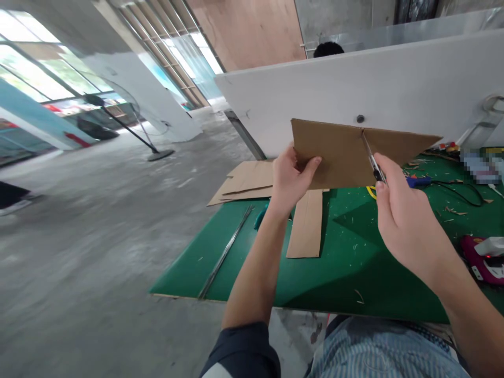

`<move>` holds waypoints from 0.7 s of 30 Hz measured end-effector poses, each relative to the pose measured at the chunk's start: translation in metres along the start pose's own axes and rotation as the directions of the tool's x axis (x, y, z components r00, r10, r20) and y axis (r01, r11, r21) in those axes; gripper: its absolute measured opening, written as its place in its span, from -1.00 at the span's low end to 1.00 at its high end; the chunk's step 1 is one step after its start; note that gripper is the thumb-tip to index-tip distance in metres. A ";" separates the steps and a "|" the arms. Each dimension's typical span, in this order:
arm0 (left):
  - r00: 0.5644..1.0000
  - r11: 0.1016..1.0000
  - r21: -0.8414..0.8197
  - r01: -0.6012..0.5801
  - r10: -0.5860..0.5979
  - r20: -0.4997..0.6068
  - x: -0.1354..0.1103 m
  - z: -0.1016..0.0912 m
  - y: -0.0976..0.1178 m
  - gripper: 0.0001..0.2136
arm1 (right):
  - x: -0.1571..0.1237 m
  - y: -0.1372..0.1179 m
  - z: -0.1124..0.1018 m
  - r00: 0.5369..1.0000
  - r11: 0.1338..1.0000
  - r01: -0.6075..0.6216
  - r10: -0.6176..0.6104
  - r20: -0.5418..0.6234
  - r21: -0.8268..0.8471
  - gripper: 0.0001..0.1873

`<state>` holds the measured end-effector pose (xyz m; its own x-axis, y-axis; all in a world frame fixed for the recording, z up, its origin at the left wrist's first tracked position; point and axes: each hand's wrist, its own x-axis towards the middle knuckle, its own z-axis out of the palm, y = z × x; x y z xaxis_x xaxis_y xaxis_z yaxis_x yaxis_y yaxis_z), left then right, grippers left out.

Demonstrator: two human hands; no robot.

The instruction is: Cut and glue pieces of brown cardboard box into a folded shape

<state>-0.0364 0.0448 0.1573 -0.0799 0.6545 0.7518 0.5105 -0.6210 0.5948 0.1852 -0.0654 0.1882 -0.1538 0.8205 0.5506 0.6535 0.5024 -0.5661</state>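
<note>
"What did the person have on?"

"A dark navy sleeve [242,352] at the bottom left of the frame, with a white band [214,371] along its lower edge."

"And at the bottom centre?"

"Pale blue cloth [378,349] with thin stripes, darker along its top edge."

"Anything on the arms?"

"No, the left hand [293,176] and right hand [409,220] were bare, and so were both forearms."

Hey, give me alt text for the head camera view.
Seen from the person's head, their left hand holds up a piece of brown cardboard while their right hand holds a craft knife against it. Below lies a green cutting mat with a cardboard strip and a metal strip.
</note>
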 end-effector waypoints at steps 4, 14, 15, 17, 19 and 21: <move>0.992 0.994 0.108 -0.003 0.016 -0.121 0.018 -0.019 -0.015 -0.82 | -0.015 -0.001 -0.020 0.999 0.999 -0.037 0.037 -0.002 0.007 -0.56; 0.950 0.939 -0.185 0.288 -0.257 0.177 0.042 -0.062 -0.018 -0.62 | -0.006 0.132 0.032 0.961 0.939 -0.273 0.255 -0.108 -0.210 -0.59; 0.911 0.916 -0.159 0.367 -0.319 0.262 0.043 -0.065 -0.018 -0.62 | -0.011 0.143 0.039 0.957 0.927 -0.291 0.281 -0.075 -0.235 -0.58; 0.799 0.868 -0.092 0.487 -0.401 0.449 0.044 -0.065 -0.019 -0.64 | -0.020 0.159 0.051 0.948 0.911 -0.307 0.319 -0.003 -0.276 -0.52; 0.701 0.859 -0.027 0.511 -0.398 0.592 0.040 -0.056 -0.027 -0.67 | -0.027 0.170 0.058 0.947 0.903 -0.278 0.315 0.063 -0.327 -0.44; 0.729 0.915 0.009 0.404 -0.328 0.601 0.030 -0.037 -0.042 -0.68 | -0.030 0.178 0.063 0.954 0.895 -0.230 0.284 0.092 -0.383 -0.41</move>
<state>-0.0917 0.0750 0.1656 0.2891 0.9399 0.1818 0.4425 -0.2996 0.8452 0.2591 0.0163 0.0322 -0.0294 0.9510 0.3077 0.9037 0.1568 -0.3984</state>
